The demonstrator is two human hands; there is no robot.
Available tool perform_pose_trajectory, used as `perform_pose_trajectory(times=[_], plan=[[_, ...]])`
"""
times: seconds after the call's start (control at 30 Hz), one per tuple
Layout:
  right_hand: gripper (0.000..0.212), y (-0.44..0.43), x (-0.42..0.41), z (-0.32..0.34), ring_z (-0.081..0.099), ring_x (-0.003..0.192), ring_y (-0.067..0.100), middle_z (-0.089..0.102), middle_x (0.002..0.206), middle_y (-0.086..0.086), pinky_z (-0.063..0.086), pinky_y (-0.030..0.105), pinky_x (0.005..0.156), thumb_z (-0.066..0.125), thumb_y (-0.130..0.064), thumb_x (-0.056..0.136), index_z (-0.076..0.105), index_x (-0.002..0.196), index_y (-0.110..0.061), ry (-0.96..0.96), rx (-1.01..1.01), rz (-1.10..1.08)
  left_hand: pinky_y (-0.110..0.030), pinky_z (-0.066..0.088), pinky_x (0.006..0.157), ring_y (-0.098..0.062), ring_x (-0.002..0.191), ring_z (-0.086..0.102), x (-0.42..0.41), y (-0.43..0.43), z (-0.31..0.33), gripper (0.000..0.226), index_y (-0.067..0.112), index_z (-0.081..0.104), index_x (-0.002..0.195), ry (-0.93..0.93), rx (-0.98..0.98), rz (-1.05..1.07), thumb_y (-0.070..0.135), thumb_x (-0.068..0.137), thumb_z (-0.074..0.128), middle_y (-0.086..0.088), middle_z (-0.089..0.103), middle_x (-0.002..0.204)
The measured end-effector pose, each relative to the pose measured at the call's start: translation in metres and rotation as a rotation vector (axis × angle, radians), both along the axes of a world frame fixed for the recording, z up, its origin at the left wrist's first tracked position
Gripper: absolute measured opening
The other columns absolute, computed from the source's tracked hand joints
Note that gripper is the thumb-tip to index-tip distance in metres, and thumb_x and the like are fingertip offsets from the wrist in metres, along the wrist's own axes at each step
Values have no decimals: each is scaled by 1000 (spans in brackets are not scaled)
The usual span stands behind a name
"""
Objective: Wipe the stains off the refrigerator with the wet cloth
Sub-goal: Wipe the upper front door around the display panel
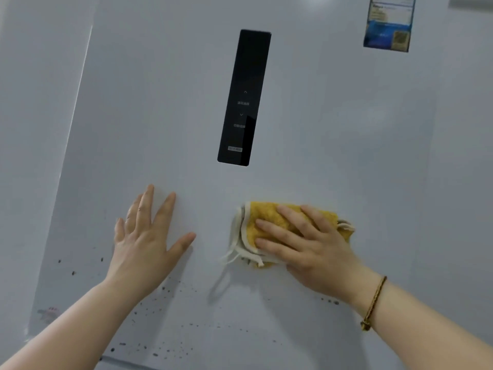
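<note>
— Closest to the lens, what is coming in at the lower left?
— One bare left forearm [66,324] is reaching up from the lower left corner. Its left hand [145,236] is lying flat against the white refrigerator door [333,129], fingers straight and spread, holding nothing.
— And the dirt?
— Dark stain specks [165,289] are dotting the door below and beside that hand and are running along the bottom of the frame. A few more are sitting at the lower right, just beside the right wrist. A reddish mark [49,311] at the far lower left is showing too blurred to name.
— What is standing in the middle?
— A tall black control panel [244,97] is sitting in the upper centre, above the gap between both hands, and is showing small pale symbols.
— Where is the cloth lying?
— The yellow cloth [269,217], white-edged and bunched, is lying on the door right of centre, below the panel. The right hand [306,249] is pressing it against the door, fingers straight, slightly spread and pointing left. A braided bracelet [373,303] is circling that wrist.
— Anything further right?
— A blue-and-white label sticker [388,25] is clinging to the door's upper right.
</note>
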State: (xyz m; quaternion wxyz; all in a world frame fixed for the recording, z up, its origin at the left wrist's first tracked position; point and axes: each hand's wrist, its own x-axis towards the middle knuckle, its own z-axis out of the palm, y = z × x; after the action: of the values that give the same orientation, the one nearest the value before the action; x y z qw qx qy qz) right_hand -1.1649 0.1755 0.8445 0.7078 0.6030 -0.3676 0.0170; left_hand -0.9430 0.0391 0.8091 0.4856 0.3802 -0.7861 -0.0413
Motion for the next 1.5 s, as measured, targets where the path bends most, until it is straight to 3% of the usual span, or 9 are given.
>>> perform_pose_trajectory(times=[0.2,0.3,0.43,0.53,0.73,1.0,1.2,1.3,1.5], plan=[[43,17,-12,9,37,119,30,59,127,5,27,43,95,43,-18,76,48,119,-23,-402,-341,31,-39,-2,115,-18,140,-13,-19,20,-3,77,34,3,144,35,-25,-67,57,82,43,2,-13,154],[39,20,-18,-41,40,122,28,51,133,-4,27,43,101,41,-16,83,50,119,-26,-217,-133,10,-43,-4,114,-18,140,-15,-25,19,-6,98,34,3,144,10,-39,-57,84,65,31,0,-10,154],[33,40,-38,-42,41,124,23,42,134,-7,22,41,107,28,-20,95,48,120,-29,41,115,-50,-46,-3,113,-19,140,-16,-29,16,-8,109,33,-2,144,-16,-52,-30,81,47,10,0,-12,154],[35,50,-51,-4,42,121,25,47,136,-5,21,41,105,28,-19,93,48,121,-26,28,4,-41,-46,-3,114,-19,140,-17,-31,19,-7,106,32,-1,145,-27,-38,-24,89,60,29,0,-12,154],[42,47,-50,-8,39,120,30,51,132,-1,27,48,97,42,-18,77,49,119,-25,-403,-405,12,-44,0,114,-19,141,-13,-32,27,-1,91,26,4,146,6,-22,-12,53,77,57,-2,-10,154],[34,71,-70,14,38,120,28,45,132,-3,21,47,101,28,-29,93,47,121,-27,-229,-249,-53,-47,3,113,-19,139,-7,-45,37,-7,106,33,14,144,6,-111,-127,70,56,61,-3,2,155],[50,73,-70,83,23,124,28,49,135,13,30,59,97,37,-19,76,47,124,-21,-611,-359,55,-64,22,101,-22,133,8,-52,30,-12,97,34,20,137,11,-192,-21,69,54,58,-13,25,148],[53,68,-66,51,24,126,31,48,137,12,24,40,96,37,-18,73,49,125,-18,-640,-413,83,-52,4,113,-21,141,-9,-54,36,-8,103,33,11,144,10,-108,-55,61,63,67,-3,1,155],[48,77,-70,-70,23,131,28,35,140,-1,24,48,102,44,-19,76,44,123,-24,-495,-265,-22,-46,-3,113,-21,141,-17,-54,43,-7,102,32,2,144,-4,-64,-52,59,67,62,0,-10,155]])
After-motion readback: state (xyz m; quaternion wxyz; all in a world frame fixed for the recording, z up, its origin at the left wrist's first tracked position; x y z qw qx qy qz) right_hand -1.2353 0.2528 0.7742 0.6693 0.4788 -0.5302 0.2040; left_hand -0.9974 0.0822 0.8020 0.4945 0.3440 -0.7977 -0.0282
